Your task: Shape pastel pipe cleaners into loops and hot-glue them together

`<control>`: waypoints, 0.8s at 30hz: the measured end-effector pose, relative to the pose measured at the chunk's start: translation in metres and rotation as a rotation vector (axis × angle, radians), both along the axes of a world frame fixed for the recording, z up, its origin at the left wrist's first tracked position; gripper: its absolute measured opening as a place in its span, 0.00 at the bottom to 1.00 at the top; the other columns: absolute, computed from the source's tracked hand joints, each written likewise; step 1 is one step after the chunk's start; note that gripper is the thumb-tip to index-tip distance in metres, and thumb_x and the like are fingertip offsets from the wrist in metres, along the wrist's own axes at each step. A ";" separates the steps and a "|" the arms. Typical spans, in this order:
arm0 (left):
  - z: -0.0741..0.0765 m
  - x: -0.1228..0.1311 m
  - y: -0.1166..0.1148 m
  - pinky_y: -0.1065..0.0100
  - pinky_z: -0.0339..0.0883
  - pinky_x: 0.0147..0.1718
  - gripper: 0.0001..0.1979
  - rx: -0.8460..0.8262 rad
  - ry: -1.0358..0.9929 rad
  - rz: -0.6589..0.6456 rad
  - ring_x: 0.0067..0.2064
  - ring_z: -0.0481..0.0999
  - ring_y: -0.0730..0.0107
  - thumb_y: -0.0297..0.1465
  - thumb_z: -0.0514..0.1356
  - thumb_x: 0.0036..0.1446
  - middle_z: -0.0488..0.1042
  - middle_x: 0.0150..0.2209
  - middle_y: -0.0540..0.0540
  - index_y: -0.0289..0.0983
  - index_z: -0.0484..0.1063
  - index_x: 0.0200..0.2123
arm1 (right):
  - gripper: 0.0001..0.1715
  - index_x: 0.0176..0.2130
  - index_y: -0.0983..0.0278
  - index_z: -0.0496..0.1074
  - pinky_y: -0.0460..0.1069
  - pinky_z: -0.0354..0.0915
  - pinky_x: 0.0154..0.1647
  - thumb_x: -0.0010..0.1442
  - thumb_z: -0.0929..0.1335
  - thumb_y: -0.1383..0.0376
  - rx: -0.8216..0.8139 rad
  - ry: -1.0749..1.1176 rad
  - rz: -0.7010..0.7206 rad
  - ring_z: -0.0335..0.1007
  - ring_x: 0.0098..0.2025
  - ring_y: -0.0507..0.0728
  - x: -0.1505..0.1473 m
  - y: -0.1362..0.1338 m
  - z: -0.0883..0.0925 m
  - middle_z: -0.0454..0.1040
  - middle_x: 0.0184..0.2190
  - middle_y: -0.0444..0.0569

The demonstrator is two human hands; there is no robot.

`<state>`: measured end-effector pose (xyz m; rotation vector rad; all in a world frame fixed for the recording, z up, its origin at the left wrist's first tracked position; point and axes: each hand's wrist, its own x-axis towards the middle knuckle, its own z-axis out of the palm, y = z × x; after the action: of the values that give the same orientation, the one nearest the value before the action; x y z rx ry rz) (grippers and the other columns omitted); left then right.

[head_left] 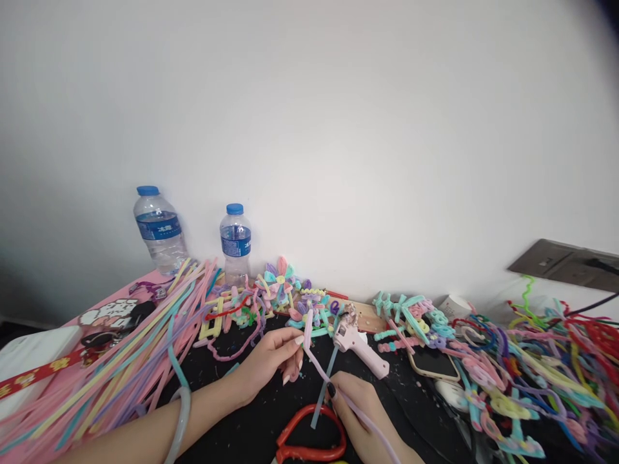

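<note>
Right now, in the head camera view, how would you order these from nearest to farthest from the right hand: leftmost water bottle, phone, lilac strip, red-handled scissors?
From the right hand:
1. Lilac strip: in its fingers.
2. Red-handled scissors: close by on its left.
3. Phone: off to its right.
4. Leftmost water bottle: far left, by the wall.

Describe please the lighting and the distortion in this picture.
Head view: wall brightest near the middle, dimmer at far left. Head view: leftmost bottle and socket panel look tilted, likely lens distortion. Head view: dark patch in top-right corner.
</note>
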<state>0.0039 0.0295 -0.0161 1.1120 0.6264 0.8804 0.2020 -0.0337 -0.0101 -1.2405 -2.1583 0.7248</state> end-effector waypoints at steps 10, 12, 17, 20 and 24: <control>0.004 0.000 -0.001 0.76 0.50 0.16 0.15 -0.012 0.033 0.011 0.15 0.62 0.81 0.39 0.58 0.57 0.70 0.20 0.51 0.33 0.66 0.29 | 0.17 0.25 0.62 0.57 0.46 0.55 0.27 0.66 0.54 0.65 0.019 0.011 0.002 0.59 0.25 0.52 0.000 -0.001 -0.001 0.62 0.23 0.42; 0.004 0.000 -0.001 0.76 0.50 0.16 0.15 -0.012 0.035 0.011 0.15 0.62 0.81 0.39 0.58 0.57 0.70 0.20 0.51 0.33 0.66 0.28 | 0.17 0.26 0.62 0.58 0.46 0.56 0.28 0.66 0.55 0.66 0.018 0.016 0.007 0.59 0.26 0.52 0.000 -0.001 0.000 0.62 0.23 0.43; 0.002 0.000 -0.001 0.76 0.50 0.16 0.14 -0.006 0.030 0.009 0.15 0.61 0.81 0.39 0.57 0.58 0.70 0.20 0.51 0.33 0.66 0.29 | 0.17 0.25 0.62 0.57 0.46 0.55 0.27 0.66 0.55 0.66 0.022 0.016 0.002 0.59 0.25 0.52 0.000 -0.001 -0.001 0.61 0.23 0.42; 0.002 0.000 0.000 0.76 0.51 0.16 0.14 -0.009 0.030 0.002 0.16 0.62 0.81 0.39 0.57 0.58 0.70 0.20 0.51 0.33 0.66 0.29 | 0.17 0.25 0.62 0.56 0.46 0.55 0.27 0.66 0.55 0.66 0.022 0.015 0.002 0.58 0.25 0.52 0.000 -0.001 -0.001 0.61 0.23 0.42; 0.003 0.000 0.000 0.76 0.51 0.16 0.15 -0.012 0.038 0.012 0.16 0.62 0.80 0.39 0.57 0.58 0.70 0.20 0.51 0.33 0.66 0.28 | 0.16 0.26 0.62 0.56 0.46 0.55 0.27 0.66 0.55 0.66 0.026 0.024 0.013 0.58 0.25 0.52 -0.001 -0.001 0.001 0.60 0.23 0.41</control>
<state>0.0042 0.0290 -0.0135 1.1176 0.6695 0.8662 0.2015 -0.0344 -0.0090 -1.1992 -2.1513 0.7111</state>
